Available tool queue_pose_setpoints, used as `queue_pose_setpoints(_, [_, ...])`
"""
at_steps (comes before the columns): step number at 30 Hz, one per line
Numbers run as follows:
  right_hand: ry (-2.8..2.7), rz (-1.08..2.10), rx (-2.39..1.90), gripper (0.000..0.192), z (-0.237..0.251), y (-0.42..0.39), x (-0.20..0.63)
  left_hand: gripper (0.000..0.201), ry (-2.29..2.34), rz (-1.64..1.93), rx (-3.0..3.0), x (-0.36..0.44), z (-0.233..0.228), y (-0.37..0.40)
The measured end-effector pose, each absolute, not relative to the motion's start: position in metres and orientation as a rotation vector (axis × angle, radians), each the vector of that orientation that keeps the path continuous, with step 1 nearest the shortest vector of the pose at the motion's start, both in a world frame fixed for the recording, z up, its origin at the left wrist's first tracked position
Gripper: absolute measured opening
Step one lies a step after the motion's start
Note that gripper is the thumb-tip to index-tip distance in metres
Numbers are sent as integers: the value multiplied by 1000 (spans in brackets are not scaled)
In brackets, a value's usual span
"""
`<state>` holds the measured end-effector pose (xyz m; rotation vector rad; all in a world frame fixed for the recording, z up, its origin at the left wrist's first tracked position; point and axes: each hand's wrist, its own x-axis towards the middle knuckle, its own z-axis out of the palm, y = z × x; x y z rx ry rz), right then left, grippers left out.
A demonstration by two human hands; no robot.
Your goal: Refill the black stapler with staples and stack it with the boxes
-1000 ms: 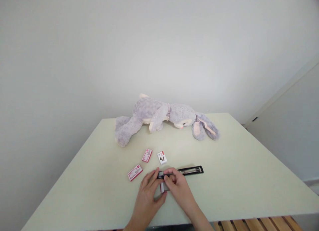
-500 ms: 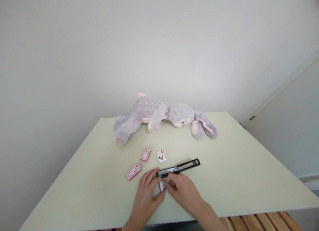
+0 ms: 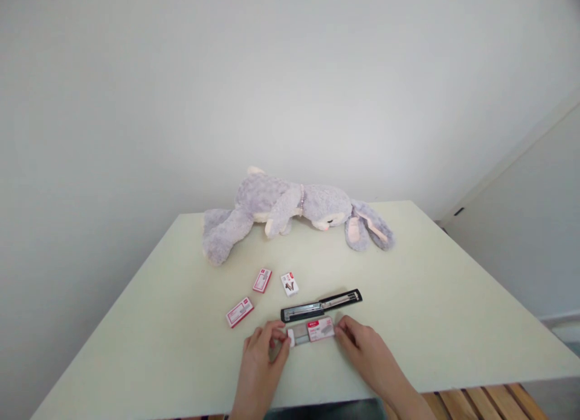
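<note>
The fingers (image 3: 277,334) of the left hand (image 3: 259,361) pinch the left end of a small staple box (image 3: 312,331), and the fingers (image 3: 341,327) of the right hand (image 3: 369,356) close on its right end, so the box is held between both hands low in the frame, just below centre. It looks drawn apart: a red-and-white sleeve sits toward the right and a pale tray shows at the left, though I cannot make out what lies inside it. The box seems to rest on or just above the desk (image 3: 453,323); I cannot tell which.

A second ago both hands were bunched together over the near end of the long black stapler (image 3: 321,306). Now they have dropped back and spread apart, the stapler lies untouched just above the box, opened out flat, and the box, which was mostly covered then, is in plain sight. The work has shifted from the stapler to the box.

Farther up, left of centre, lie three more small boxes: one red and white (image 3: 240,312), another like it (image 3: 261,280), and a whiter one (image 3: 289,283); their print is too small to read. A grey plush rabbit (image 3: 290,208) sprawls along the far edge. Both forearms are cut off by the bottom of the frame, where wooden slats (image 3: 475,408) show at the lower right.
</note>
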<state>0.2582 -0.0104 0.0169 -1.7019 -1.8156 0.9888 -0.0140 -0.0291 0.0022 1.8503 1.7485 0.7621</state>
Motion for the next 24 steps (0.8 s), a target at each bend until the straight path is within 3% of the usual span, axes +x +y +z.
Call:
queue_pose_setpoints(4, [-1868,1044,-1614,25,15,-10,238,11,1746,777,1865,6,8,-26])
queue_pose_setpoints(12, [-1555,1189,-1748,41,-1,5,280,54,1760,718,2145,12,-1,-36])
queue_pose_setpoints(16, [-1461,1216,-1502,59,16,29,285,57,1808,694,2127,15,-7,-37])
queue_pose_setpoints(20, [-1579,1296,-1274,43,47,53,257,53,1817,711,2114,18,-7,-35])
queue_pose_setpoints(24, [-1954,1130,-1279,22,60,64,224,53,1820,696,2127,20,-4,-33])
